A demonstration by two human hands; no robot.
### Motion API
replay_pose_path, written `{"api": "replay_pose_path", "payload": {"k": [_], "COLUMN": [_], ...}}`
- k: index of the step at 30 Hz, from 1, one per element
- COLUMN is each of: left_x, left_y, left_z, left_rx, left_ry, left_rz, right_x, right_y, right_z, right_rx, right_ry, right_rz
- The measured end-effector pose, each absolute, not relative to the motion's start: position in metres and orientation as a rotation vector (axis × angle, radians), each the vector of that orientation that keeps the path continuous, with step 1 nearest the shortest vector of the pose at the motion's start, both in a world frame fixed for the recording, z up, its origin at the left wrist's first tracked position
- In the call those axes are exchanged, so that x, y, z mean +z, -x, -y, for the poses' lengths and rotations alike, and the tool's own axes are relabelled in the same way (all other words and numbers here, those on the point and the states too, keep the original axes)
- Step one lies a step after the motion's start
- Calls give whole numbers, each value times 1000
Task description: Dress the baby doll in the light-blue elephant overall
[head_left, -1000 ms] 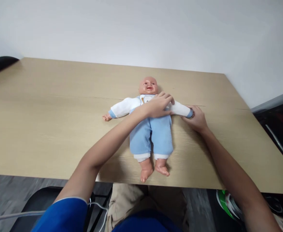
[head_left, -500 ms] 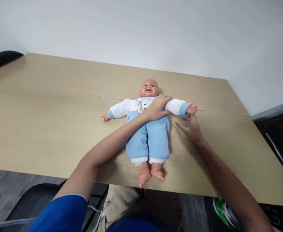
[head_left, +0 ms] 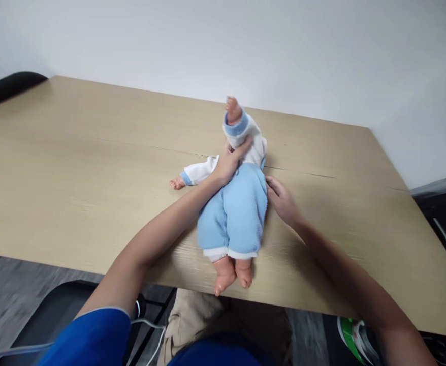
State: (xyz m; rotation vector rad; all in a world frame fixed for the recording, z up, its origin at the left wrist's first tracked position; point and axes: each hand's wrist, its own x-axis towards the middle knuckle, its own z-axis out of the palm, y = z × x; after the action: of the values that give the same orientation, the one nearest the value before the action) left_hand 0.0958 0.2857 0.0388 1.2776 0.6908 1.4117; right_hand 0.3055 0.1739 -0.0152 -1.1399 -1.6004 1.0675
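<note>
A baby doll (head_left: 242, 208) in a white fleece top and light blue trousers lies on the table, rolled partly onto its side with feet towards me. Its head is hidden behind its raised arm (head_left: 242, 127), whose hand points up. The other arm (head_left: 200, 173) stretches left on the tabletop. My left hand (head_left: 232, 160) is closed around the doll's upper body, fingers against the white sleeve. At the right side of the trousers' waist, my right hand (head_left: 282, 201) grips with curled fingers, their tips partly hidden by the doll.
The wooden table (head_left: 93, 203) reaches back to a pale wall (head_left: 208, 46). A black chair (head_left: 51, 320) stands at the near left, with a white cable beside it. Black chair backs show at the far left and right. Below the right edge is a green and white object (head_left: 354, 335).
The doll has been rolled to the left from its back, and its right-hand arm has swung up over its head. My right hand has moved left from the doll's hand to its waist.
</note>
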Motion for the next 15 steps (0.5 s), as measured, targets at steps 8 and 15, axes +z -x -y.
{"api": "replay_pose_path", "payload": {"k": [8, 15], "left_x": [52, 61], "left_y": [-60, -28], "left_z": [-287, -295], "left_rx": [1412, 1290], "left_ry": [-1041, -1225], "left_rz": [-760, -955], "right_x": [8, 6], "right_y": [-223, -213], "right_z": [-218, -202], "right_rx": [1381, 1274], "right_ry": [1064, 925], "right_rz": [1178, 1350]}}
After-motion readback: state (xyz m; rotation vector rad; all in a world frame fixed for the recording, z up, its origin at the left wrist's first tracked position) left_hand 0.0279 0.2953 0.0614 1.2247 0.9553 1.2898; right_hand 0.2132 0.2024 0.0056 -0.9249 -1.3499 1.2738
